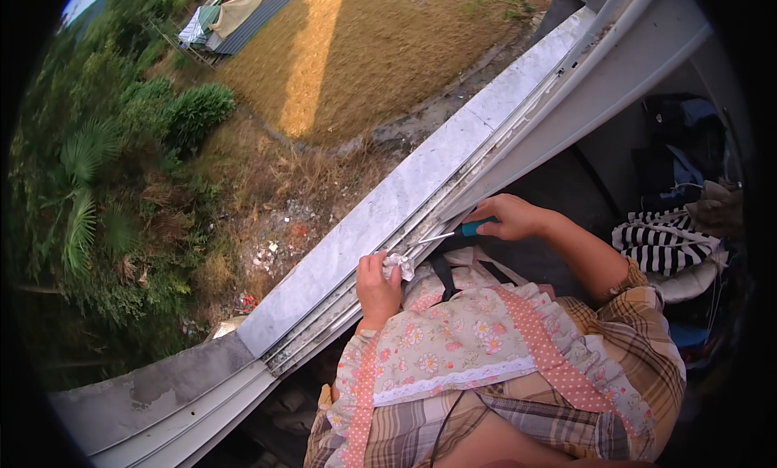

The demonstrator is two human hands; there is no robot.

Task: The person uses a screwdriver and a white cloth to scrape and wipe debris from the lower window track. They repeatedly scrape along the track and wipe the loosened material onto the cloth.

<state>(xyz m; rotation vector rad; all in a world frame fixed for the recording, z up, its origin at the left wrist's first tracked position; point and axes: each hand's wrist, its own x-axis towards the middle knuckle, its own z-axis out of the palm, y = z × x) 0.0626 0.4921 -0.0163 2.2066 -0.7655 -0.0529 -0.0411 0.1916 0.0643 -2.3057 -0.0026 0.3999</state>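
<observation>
My right hand [515, 218] grips the teal and black handle of a screwdriver [473, 228], whose metal shaft points left to the dirty window track [419, 230]. Just left of its tip, my left hand [377, 289] holds a crumpled whitish tissue or rag [399, 266] at the track's inner edge. Grey-white grime and debris lie along the grooves of the track. A pale marble-like sill [364, 225] runs diagonally along the track's outer side.
The window frame [583, 98] rises at the upper right. Striped cloth [665, 240] and dark clothes [680, 140] are piled indoors at right. Beyond the sill is a drop to ground with scattered litter [270, 255], shrubs and a brown field [388, 55]. A floral apron [449, 340] covers my front.
</observation>
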